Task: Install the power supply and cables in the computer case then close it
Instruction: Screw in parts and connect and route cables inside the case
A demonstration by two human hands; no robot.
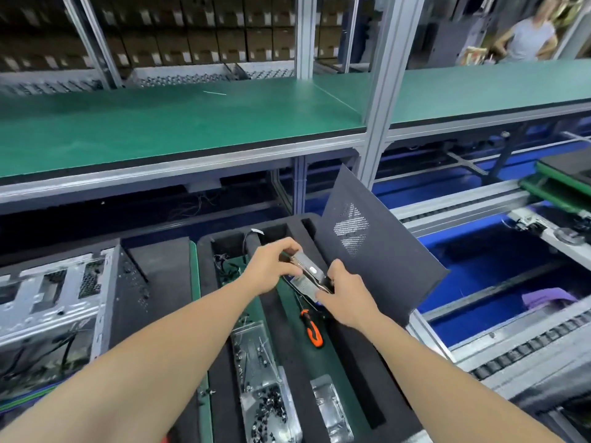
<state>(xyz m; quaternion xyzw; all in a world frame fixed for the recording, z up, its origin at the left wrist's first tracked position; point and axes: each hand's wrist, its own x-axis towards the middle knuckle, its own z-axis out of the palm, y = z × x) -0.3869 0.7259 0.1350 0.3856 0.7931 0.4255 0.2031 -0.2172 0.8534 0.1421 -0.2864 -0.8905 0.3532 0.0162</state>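
Note:
Both hands meet over a black foam tray [224,314] on a flat silvery metal part [307,271] with a small white label. My left hand [275,263] grips its far end from above, and my right hand [343,295] holds its near right edge. The part is tilted, partly out of a slot in the tray. An open computer case [54,302] lies on its side at the left, with its metal frame and dark cables showing. A dark side panel [377,247] with a mesh vent leans upright against the tray's right side, just beyond my right hand.
An orange-and-black screwdriver [311,329] lies in the tray near my right wrist. Clear bags of black screws [265,391] and a clear packet [331,407] sit nearer me. A green shelf [192,129] runs overhead. A roller conveyor [511,346] runs to the right. A person [531,33] stands far back.

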